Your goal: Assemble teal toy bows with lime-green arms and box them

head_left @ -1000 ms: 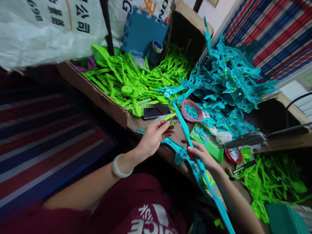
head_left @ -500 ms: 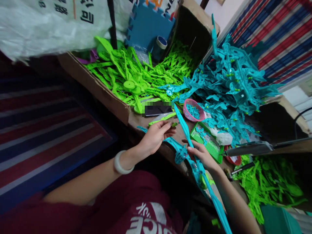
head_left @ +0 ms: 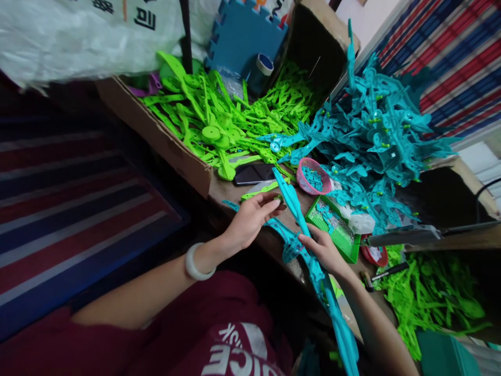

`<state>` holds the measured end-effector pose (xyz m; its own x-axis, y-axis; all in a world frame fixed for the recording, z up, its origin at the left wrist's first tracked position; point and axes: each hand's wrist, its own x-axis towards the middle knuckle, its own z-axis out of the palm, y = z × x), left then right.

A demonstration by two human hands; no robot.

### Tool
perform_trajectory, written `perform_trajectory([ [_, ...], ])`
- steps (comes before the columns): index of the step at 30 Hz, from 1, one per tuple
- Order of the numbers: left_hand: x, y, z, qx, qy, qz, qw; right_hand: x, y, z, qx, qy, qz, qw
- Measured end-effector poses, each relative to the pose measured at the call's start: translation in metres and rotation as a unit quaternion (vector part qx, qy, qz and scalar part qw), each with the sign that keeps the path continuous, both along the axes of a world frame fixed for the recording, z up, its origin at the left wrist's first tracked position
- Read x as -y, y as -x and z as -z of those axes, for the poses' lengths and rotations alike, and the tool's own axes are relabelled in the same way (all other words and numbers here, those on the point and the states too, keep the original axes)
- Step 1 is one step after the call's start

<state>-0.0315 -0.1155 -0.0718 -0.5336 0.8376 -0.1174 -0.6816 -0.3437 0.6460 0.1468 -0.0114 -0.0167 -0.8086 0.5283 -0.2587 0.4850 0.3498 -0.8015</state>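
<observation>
My left hand [head_left: 254,216], with a pale bangle on its wrist, pinches a small green piece [head_left: 278,198] between thumb and fingertips. Close to its right, my right hand [head_left: 321,245] is wrapped round a long blue plastic part [head_left: 291,198]. That part runs from near the phone down past my right forearm. Its middle has a rounded, more complex section [head_left: 293,245], and another blue arm of it reaches up toward my left wrist. The green piece is near the upper blade of the blue part, apart from it.
Green plastic parts [head_left: 219,125] fill the cardboard box at the back, with blue parts [head_left: 383,130] piled to the right. A phone [head_left: 254,174], pink bowl [head_left: 313,177], green basket [head_left: 344,240], red basket [head_left: 374,255] and hammer [head_left: 389,271] lie around my hands.
The long blue part has turned a little in my right hand, its lower end shifting left. My left fingers have closed further over the green piece. The view has shifted slightly.
</observation>
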Motion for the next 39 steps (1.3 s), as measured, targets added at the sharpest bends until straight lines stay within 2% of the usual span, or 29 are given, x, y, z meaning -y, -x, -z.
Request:
perform_trajectory([
  [7,0.011,0.026,0.011,-0.059,0.036,0.081,0.994,0.007,0.003,-0.006,0.019,-0.026,-0.048,0.998],
  [11,0.012,0.027,0.010,-0.105,0.040,0.028,0.993,0.008,0.008,-0.004,0.031,-0.044,-0.054,0.997],
  [15,0.007,0.021,0.013,-0.135,0.040,-0.031,0.990,0.006,0.012,0.002,0.016,-0.029,-0.054,0.998],
  [22,-0.003,0.026,0.025,-0.122,0.060,0.002,0.991,0.002,0.017,0.007,0.020,-0.023,-0.048,0.998],
  [28,0.016,0.035,0.028,-0.194,0.110,0.007,0.975,-0.002,0.017,0.007,0.050,-0.028,-0.048,0.997],
  [30,0.030,0.040,0.030,-0.267,0.143,-0.023,0.953,-0.001,0.018,0.008,0.062,-0.041,-0.046,0.996],
  [31,0.037,0.043,0.032,-0.323,0.164,-0.054,0.930,-0.001,0.019,0.009,0.073,-0.055,-0.045,0.995],
  [33,0.052,0.049,0.038,-0.445,0.201,-0.136,0.862,0.001,0.022,0.010,0.102,-0.094,-0.047,0.989],
  [35,0.064,0.053,0.045,-0.520,0.221,-0.205,0.799,0.003,0.026,0.012,0.130,-0.136,-0.059,0.980],
  [37,0.072,0.055,0.053,-0.555,0.232,-0.228,0.765,0.006,0.031,0.014,0.160,-0.173,-0.077,0.969],
  [39,0.076,0.054,0.061,-0.581,0.236,-0.230,0.744,0.009,0.036,0.015,0.191,-0.204,-0.095,0.956],
])
